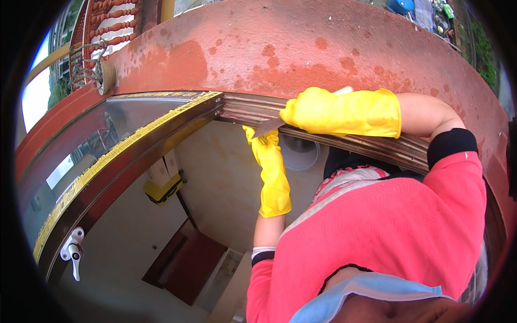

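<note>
R hand (328, 112), in a yellow rubber glove, is closed w/ fingers wrapped tight on a knife (267, 127); the grip hides the handle, & the bare blade sticks out to the left, tip down-left, at the inner edge of the brown metal window track (245, 109). L hand (267, 156), same kind of glove, comes up from below on the room side, its fingertips right by the blade; can't tell how far open it is, or whether it has hold of the blade, the track edge or nothing. Track runs along the inner side of a curved red ledge (258, 54) w/ darker blotches. To the left, a brown-framed glass sash (153, 132) w/ a yellow strip along its frame & a white latch handle (72, 250) lower down. Below, inside the room: a yellow-&-black case (163, 189) & a round whitish tub (301, 156), the latter partly hidden by track & L glove. Outside, upper L: pot (109, 77) w/ dry stems nr a red balustrade (114, 26); a blue container (400, 5) upper R.
</note>
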`<control>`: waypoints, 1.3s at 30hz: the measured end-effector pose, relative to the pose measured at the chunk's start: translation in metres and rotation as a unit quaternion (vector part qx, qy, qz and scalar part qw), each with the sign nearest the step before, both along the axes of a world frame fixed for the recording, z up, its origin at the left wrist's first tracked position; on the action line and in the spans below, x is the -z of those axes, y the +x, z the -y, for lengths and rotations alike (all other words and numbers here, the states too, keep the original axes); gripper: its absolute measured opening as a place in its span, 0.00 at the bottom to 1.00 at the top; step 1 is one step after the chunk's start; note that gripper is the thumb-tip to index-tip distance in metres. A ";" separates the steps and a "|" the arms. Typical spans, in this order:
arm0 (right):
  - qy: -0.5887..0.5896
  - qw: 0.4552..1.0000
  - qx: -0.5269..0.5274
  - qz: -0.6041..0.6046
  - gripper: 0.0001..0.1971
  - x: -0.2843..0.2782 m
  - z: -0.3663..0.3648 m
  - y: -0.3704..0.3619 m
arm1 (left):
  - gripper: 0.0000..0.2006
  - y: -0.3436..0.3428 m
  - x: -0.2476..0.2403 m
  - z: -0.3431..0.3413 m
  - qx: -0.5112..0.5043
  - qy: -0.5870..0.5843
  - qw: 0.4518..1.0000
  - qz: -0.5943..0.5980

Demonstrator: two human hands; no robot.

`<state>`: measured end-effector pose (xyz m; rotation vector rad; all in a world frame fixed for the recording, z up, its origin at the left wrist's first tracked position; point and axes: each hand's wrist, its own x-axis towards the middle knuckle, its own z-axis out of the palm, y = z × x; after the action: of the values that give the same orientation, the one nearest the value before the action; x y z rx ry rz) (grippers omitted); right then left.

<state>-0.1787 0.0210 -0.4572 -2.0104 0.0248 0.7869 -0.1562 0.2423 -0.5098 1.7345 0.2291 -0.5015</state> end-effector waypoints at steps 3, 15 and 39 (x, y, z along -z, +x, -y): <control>0.010 0.996 -0.002 0.086 0.14 0.005 -0.010 0.023 | 0.29 0.000 0.006 0.001 0.024 0.018 0.999 0.046; -0.337 0.859 -0.187 0.336 0.07 -0.020 0.042 -0.119 | 0.37 -0.002 -0.004 0.007 0.024 0.010 0.999 0.031; -0.141 0.948 -0.174 0.227 0.12 0.006 0.038 -0.072 | 0.37 0.000 -0.005 0.003 0.050 0.069 0.996 0.023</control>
<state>-0.2502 -0.0167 -0.4637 -2.4691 -0.5246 0.5337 -0.1560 0.2394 -0.5043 1.8969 0.1483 -0.5277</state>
